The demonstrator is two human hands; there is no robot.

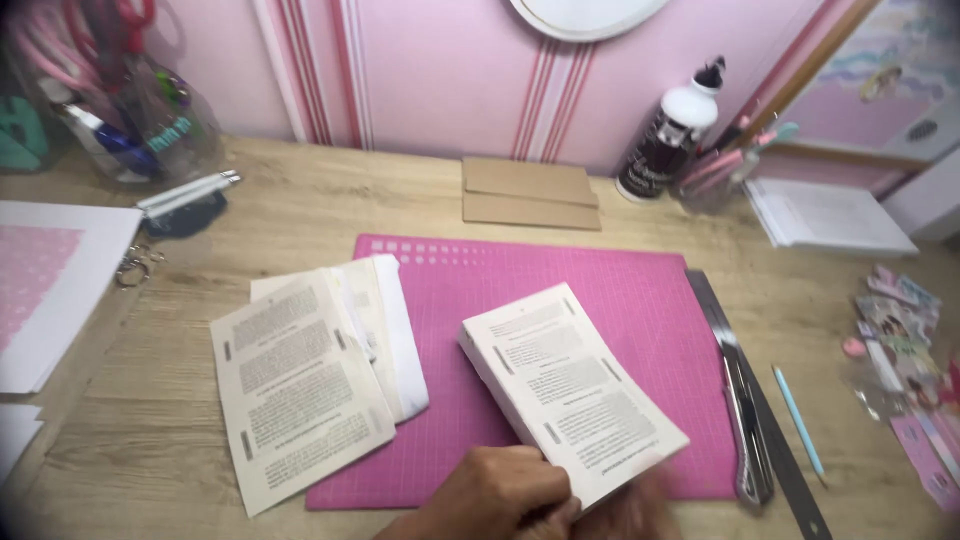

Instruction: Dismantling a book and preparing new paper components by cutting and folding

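A thick white block of printed pages point(570, 390) lies at an angle on the pink cutting mat point(640, 300). My left hand point(490, 495) is curled against the block's near end and grips it. My right hand point(632, 512) is blurred at the block's near right corner and touches it; its fingers are unclear. To the left, a thinner sheaf of printed pages point(295, 385) lies over folded white sheets point(395, 330), half on the mat and half on the wooden desk point(300, 200).
A metal ruler point(775, 450), a utility knife point(748, 430) and a light blue pencil point(798, 420) lie right of the mat. Behind it are brown card pieces point(530, 195), a glue bottle point(668, 130) and a pen cup point(715, 175). Stickers point(900, 350) sit far right, patterned pink paper point(40, 290) far left.
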